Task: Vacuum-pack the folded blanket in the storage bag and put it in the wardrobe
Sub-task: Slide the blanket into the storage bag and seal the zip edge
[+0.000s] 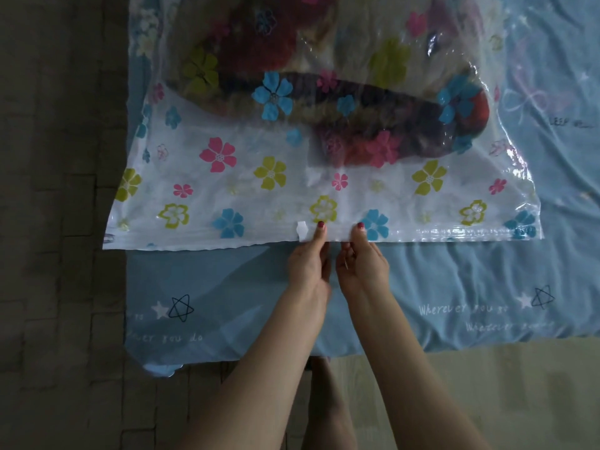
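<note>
Pale blue bedding covers the bed [454, 287], printed with stars and lines of script, and dark floor [48, 222] runs along its left side. Across the bed lies the clear storage bag [227, 190], patterned with pink, blue and yellow-green flowers, its left corner overhanging the bed's edge. Inside, toward the far half of the bag, sits the folded blanket [373, 125], a dark, red and tan bundle seen through the plastic. Along the near edge of the bag a small white slider clip [302, 231] sits on the zip seal [470, 233]. Just right of the clip, the left hand [308, 261] pinches the seal, thumb on top and fingers curled beneath. Close beside it, the right hand [362, 261] pinches the same edge in the same way, the two hands nearly touching. Both thumbnails are painted red.
</note>
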